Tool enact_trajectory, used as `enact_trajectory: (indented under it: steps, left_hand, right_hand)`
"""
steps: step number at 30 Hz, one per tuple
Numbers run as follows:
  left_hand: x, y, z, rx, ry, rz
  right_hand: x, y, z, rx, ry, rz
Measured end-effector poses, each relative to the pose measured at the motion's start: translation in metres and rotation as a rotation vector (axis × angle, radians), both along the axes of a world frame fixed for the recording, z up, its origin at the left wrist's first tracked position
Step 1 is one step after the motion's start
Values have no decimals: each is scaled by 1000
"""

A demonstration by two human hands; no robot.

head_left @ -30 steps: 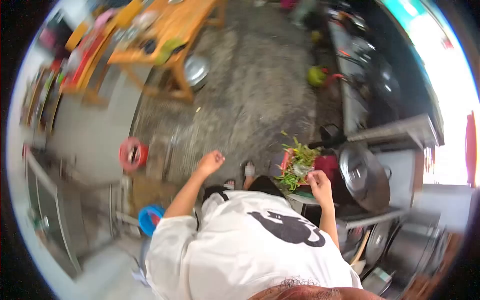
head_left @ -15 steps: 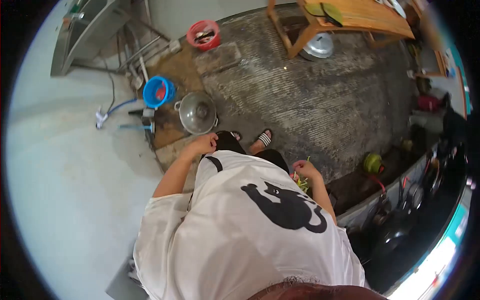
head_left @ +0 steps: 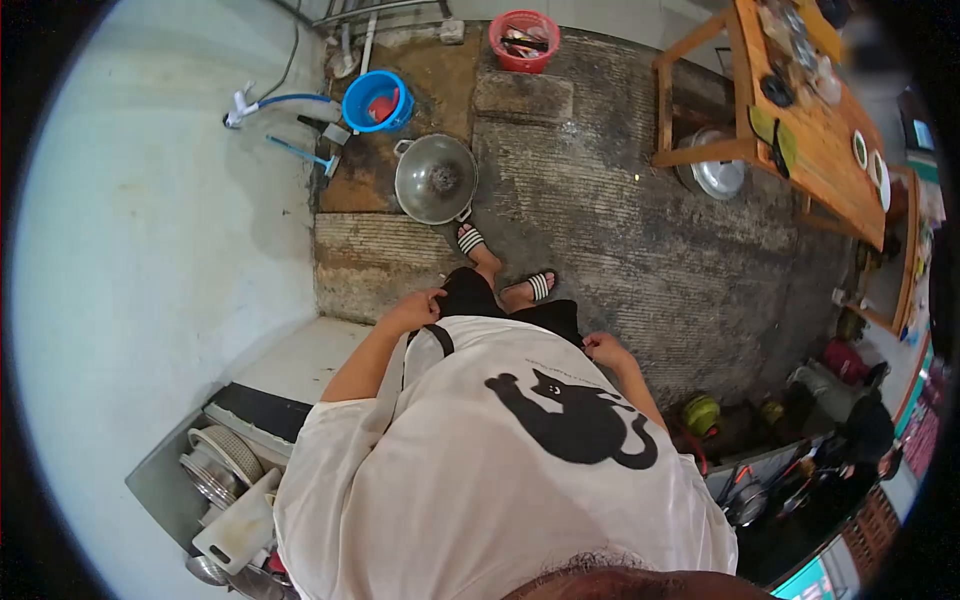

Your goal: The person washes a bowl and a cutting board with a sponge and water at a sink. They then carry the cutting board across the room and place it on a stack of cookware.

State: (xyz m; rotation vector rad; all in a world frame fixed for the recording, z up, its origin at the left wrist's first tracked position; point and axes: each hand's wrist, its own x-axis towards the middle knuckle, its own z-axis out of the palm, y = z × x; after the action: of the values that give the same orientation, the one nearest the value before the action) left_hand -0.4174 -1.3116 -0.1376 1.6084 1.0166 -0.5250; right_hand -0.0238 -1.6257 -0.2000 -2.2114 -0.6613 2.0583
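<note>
My left hand [head_left: 413, 309] is at the left side of my black shorts [head_left: 467, 294], its fingers closed on the dark cloth. My right hand [head_left: 604, 349] rests by the right edge of the shorts with its fingers curled; whether it grips anything is too small to tell. A large grey wok [head_left: 437, 180] stands on the floor in front of my feet. Left of the wok are a blue bucket [head_left: 378, 101] with something red inside and a light-blue squeegee [head_left: 304, 153].
A red basket [head_left: 524, 42] stands at the wall. At the right are a wooden table [head_left: 835, 150], a metal pot [head_left: 718, 170] under it and a green gas cylinder [head_left: 702, 414]. Behind me at lower left is a rack with dishes and a white cutting board [head_left: 236, 525].
My view and body have turned to the right. The table shows more fully, and the dish rack has come into view. Greens near my right hand no longer show. Both hands stay low at my sides.
</note>
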Motion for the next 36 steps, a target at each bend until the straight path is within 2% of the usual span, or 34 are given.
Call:
enact_trajectory:
  steps: [1,3,7,9,10,12,15,17,20,23,25,27,28,31,33,34,36]
  left_hand:
    - [-4,7,-2,-4,-12,24]
    - [-10,23,-4,-171,-64,91]
    - [-26,68,33,-344,-174,109]
    - [-38,89,62,-550,-316,159]
    - [-46,96,71,-563,-334,147]
    - [-64,104,84,-694,-303,206]
    - [-88,103,91,-789,-310,319]
    - [-97,102,91,-757,-295,296]
    - [-101,97,91,-749,-388,425]
    - [-99,100,100,-626,-361,453]
    - [-97,95,94,-594,-353,569]
    - [-89,94,88,-597,-372,649]
    - [-81,97,90,-619,-384,715]
    - [-50,115,98,-559,-407,774]
    - [-21,129,102,-587,-411,869]
    - [-5,137,106,-610,-434,941]
    - [23,159,115,-621,-431,926]
  right_hand:
    - [7,2,-5,-4,-12,24]
    - [23,11,-8,-14,8,151]
    - [33,106,99,-79,56,192]
    - [31,159,144,-88,141,363]
    - [28,178,156,-101,122,353]
    - [24,219,173,-61,221,588]
    - [6,283,196,-37,276,696]
    - [-8,326,207,-41,301,776]
    - [-13,375,208,-21,343,910]
    - [-10,421,190,31,399,1036]
    - [-4,458,175,72,418,1103]
    - [-5,498,163,-7,411,1174]
    - [-5,520,155,-3,404,1275]
    - [6,582,140,11,489,1356]
    - [20,614,138,63,500,1335]
    - [24,632,149,34,444,1395]
    - [37,662,152,-42,373,1527]
